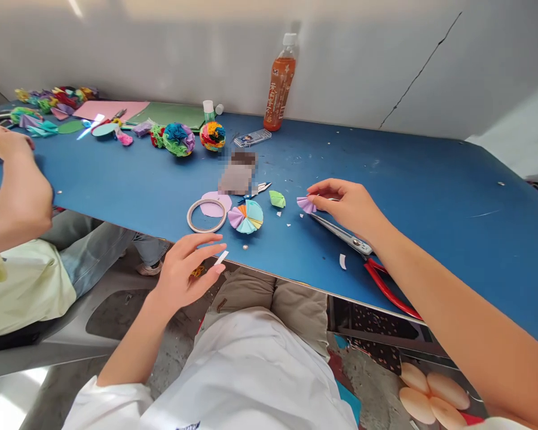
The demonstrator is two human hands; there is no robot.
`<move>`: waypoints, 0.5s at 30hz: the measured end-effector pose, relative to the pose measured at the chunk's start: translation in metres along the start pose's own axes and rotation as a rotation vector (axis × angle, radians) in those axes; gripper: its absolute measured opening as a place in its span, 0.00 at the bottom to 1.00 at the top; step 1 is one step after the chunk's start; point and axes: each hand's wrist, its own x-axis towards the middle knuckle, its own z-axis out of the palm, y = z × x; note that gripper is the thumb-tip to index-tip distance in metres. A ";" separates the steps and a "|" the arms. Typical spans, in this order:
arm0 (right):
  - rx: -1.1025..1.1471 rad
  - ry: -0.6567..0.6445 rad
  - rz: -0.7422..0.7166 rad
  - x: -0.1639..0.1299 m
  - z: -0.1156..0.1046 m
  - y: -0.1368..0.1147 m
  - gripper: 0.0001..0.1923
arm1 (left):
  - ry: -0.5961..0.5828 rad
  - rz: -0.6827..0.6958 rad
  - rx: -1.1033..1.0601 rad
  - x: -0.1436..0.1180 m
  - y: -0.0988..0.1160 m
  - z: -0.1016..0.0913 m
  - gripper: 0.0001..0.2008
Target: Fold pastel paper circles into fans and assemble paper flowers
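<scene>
My left hand (pixel 179 272) is at the table's front edge, a small white strip (pixel 222 258) between its thumb and fingers. My right hand (pixel 345 200) pinches a purple pleated paper piece (pixel 305 205) over the table. Just below that hand lie scissors (pixel 355 241) with red handles, partly hidden by my forearm. A round pleated paper rosette (pixel 252 217) in blue, purple and orange rests between my hands. Beside it are a roll of tape (pixel 189 218), a purple paper disc (pixel 215 204) and a green folded paper piece (pixel 277 199). A small pearl-like bead (pixel 245 247) sits nearer me.
A bottle of orange drink (pixel 280 86) stands against the wall. Two colourful paper balls (pixel 178 140), a glue stick (pixel 208 111), a clear plastic case (pixel 252 138) and coloured sheets (pixel 170 114) lie towards the back. At the left is another person's arm (pixel 15 185).
</scene>
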 end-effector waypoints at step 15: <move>1.531 -0.342 0.411 -0.134 0.064 -0.027 0.07 | 0.239 0.076 -0.484 0.035 0.079 0.043 0.07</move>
